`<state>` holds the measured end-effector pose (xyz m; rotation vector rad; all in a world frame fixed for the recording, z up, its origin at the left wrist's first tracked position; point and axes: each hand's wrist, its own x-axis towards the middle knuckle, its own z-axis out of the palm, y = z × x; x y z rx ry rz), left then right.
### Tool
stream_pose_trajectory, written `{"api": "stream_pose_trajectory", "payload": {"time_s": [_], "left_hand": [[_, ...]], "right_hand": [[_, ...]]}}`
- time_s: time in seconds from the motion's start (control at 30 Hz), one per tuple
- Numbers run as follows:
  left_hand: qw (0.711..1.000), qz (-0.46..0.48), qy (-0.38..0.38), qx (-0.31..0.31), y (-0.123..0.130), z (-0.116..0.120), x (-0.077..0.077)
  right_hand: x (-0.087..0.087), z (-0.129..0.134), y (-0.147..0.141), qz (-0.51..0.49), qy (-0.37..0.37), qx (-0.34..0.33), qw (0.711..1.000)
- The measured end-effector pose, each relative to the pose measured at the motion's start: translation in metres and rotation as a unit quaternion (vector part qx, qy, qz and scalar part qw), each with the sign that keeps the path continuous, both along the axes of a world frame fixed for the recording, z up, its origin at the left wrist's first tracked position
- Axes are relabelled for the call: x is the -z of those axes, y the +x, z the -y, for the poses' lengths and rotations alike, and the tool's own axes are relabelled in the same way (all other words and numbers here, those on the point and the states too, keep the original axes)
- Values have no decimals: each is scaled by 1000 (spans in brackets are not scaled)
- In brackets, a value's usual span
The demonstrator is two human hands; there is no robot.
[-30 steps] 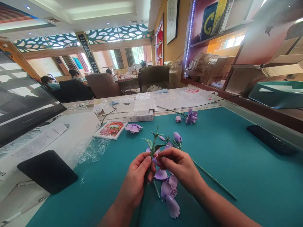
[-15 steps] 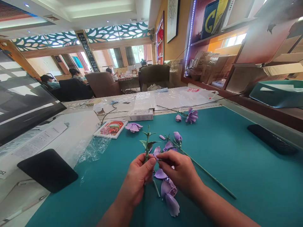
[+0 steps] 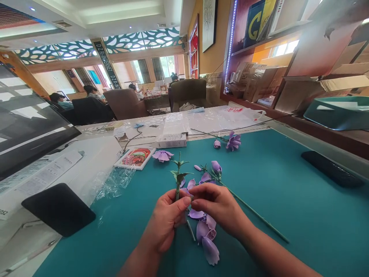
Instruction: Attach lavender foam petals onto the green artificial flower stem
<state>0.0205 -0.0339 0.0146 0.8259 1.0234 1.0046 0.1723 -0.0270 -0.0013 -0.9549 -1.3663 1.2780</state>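
Observation:
A green leafy stem (image 3: 179, 177) stands upright in my left hand (image 3: 170, 215), whose fingers are wrapped round its lower part. Close against the left thumb, my right hand (image 3: 220, 207) has its thumb and fingertips pinched together; anything between them is too small or hidden to name. Loose purple petals (image 3: 210, 250) lie on the green mat below and behind my hands. Beside them is a short green stem piece (image 3: 190, 231). A long green stem with a purple bud (image 3: 216, 167) runs to the lower right.
Farther back lie a purple flower (image 3: 163, 155), another flower on a stem (image 3: 233, 141), a framed picture (image 3: 135, 157) and a white box (image 3: 171, 141). A black tablet-like object (image 3: 58, 209) is at left, a black case (image 3: 331, 168) at right. People sit in the background.
The leafy stem has shifted slightly left in my left hand. My right hand's fingertips have moved a little, and its fingers are more arched.

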Motion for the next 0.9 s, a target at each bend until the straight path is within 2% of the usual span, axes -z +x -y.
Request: {"api": "stream_pose_trajectory", "payload": {"time_s": [0.1,0.37,0.5,0.7,0.9], "left_hand": [[1000,3,10,-1,-1,0,0],[999,2,51,-6,0,2,-2],[996,-11,89,1,3,3,-5],[990,-40,138,-5,6,-1,-3],[986,-73,147,14,12,-8,-2]], "right_hand": [[-3,-1,-1,-97,-90,-28,991],[-4,-2,-5,-190,-159,-28,968],[-5,0,-6,-221,-176,-30,959],[-6,1,-5,-249,-175,-55,951],[-5,-4,-2,-312,-191,-66,928]]}}
